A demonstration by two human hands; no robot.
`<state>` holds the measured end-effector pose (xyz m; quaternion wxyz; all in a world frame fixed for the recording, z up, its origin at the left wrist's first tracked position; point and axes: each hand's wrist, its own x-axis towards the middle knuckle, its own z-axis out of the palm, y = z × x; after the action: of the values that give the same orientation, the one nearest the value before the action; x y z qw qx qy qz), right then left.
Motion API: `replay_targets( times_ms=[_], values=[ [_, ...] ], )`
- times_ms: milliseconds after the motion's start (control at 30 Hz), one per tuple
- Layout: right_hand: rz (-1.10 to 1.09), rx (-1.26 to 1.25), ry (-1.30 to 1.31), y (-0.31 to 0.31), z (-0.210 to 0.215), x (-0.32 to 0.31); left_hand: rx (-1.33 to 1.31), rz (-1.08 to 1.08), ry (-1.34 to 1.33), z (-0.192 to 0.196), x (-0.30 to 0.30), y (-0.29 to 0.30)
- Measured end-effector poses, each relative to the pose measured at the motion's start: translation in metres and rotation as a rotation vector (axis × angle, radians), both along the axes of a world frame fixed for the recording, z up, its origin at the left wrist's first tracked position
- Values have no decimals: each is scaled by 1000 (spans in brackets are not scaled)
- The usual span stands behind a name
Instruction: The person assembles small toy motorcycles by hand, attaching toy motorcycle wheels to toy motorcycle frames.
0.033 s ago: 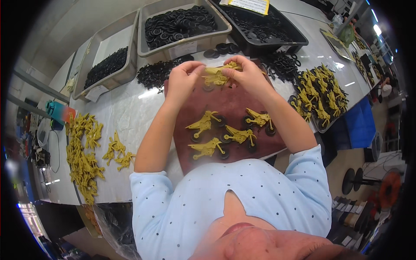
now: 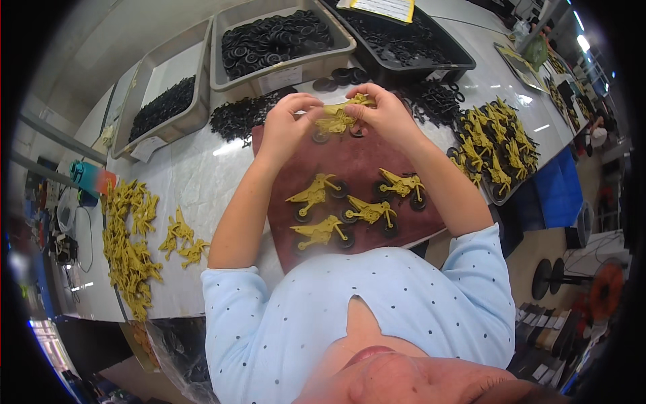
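Observation:
My left hand and my right hand hold a yellow toy motorbike body between them over the far part of a dark red mat. The left fingers pinch its left end; the right thumb and fingers grip its right end. Dark wheels show just under it, and I cannot tell whether they are fitted. Nearer me on the mat lie several yellow toy motorbikes with black wheels, among them one at the near left and one at the right.
Beyond my hands stand a grey bin of black wheels, a grey bin of small black parts and a black bin. Loose black parts lie nearby. Yellow bodies are heaped at the left; wheeled motorbikes fill a tray at the right.

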<state>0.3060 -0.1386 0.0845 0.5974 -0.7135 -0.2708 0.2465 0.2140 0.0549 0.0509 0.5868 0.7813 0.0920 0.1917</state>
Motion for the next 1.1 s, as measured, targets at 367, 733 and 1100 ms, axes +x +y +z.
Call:
replay_targets(
  times_ms=[367, 733, 1100],
  values=[
    [-101, -103, 52, 1, -45, 46, 723, -215, -262, -29, 35, -12],
    [-37, -361, -61, 16, -64, 43, 674, -199, -114, -49, 35, -3],
    [67, -274, 84, 10, -42, 26, 903, -189, -165, -26, 9, -6]
  ],
)
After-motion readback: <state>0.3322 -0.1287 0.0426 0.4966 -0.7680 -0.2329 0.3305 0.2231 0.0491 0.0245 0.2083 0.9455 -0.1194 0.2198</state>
